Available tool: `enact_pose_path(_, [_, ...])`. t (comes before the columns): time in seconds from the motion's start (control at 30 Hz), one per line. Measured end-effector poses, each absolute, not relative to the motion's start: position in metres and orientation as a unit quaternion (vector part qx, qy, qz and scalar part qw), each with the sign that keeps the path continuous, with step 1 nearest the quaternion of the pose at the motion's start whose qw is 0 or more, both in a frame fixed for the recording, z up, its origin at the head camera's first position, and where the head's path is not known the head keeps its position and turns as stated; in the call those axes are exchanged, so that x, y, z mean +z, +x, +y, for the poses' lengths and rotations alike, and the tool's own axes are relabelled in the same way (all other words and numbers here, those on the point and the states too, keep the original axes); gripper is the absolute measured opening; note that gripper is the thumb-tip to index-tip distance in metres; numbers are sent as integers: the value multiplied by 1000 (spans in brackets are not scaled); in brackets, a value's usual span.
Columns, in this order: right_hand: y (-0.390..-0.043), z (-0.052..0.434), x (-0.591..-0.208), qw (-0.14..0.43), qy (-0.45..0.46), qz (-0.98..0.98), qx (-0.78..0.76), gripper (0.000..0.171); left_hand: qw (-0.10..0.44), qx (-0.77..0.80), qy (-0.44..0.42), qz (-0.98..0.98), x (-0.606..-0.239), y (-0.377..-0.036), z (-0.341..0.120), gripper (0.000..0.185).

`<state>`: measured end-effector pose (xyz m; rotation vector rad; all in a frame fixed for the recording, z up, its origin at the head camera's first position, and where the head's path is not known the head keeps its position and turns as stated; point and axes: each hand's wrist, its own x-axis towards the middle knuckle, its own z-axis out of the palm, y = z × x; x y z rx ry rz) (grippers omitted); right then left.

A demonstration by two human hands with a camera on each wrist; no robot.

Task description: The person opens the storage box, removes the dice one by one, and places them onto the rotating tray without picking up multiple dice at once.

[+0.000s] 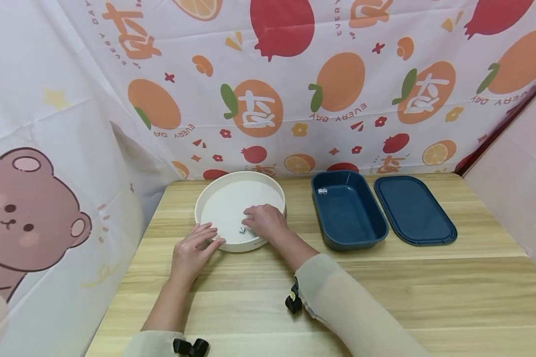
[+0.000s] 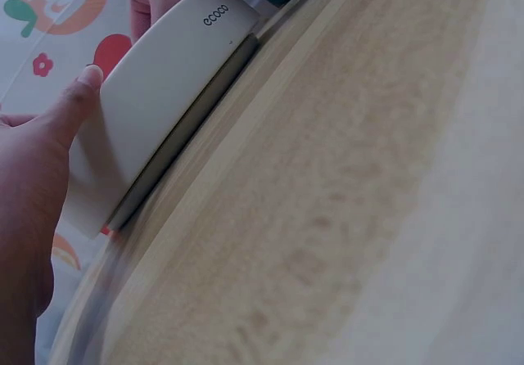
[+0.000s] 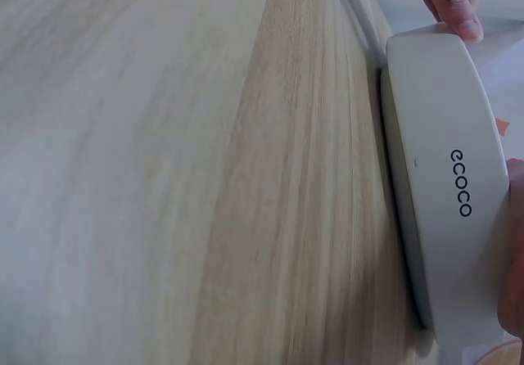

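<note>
Here, left hand [image 1: 192,250] flat-fingered on one white tray [image 1: 214,198], right hand [image 1: 264,221] perhaps pinching one die [image 1: 242,230].

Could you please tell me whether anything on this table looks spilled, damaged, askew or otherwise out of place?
Nothing stands out. The round white tray sits flat on the wooden table, with the left hand on its rim and the right hand inside by a small die. The blue tub holds another die; its lid lies flat alongside.
</note>
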<state>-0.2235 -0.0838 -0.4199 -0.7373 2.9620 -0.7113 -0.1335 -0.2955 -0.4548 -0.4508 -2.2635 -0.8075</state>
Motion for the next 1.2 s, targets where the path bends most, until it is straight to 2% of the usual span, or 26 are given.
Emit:
enact_pose_path(0.17, [-224, -79, -418, -30, -259, 937, -234, 30, 340, -315, -170, -869, -455, -132, -295, 31])
enact_pose_path(0.5, [-233, -47, -379, -34, -252, 937, -239, 44, 340, -315, -166, -870, -455, -130, -294, 31])
enact_pose_path(0.77, [-255, 4, -350, -79, -231, 934, -259, 39, 327, -317, -157, -876, -452, -129, -295, 31])
enact_pose_path(1.0, [-276, 52, -355, -112, -167, 924, -327, 32, 330, -314, -157, -876, -454, -127, -296, 32])
enact_pose_path(1.2, [-289, 89, -372, -81, -75, 934, -340, 29, 334, -314, -162, -874, -456, -128, -294, 31])
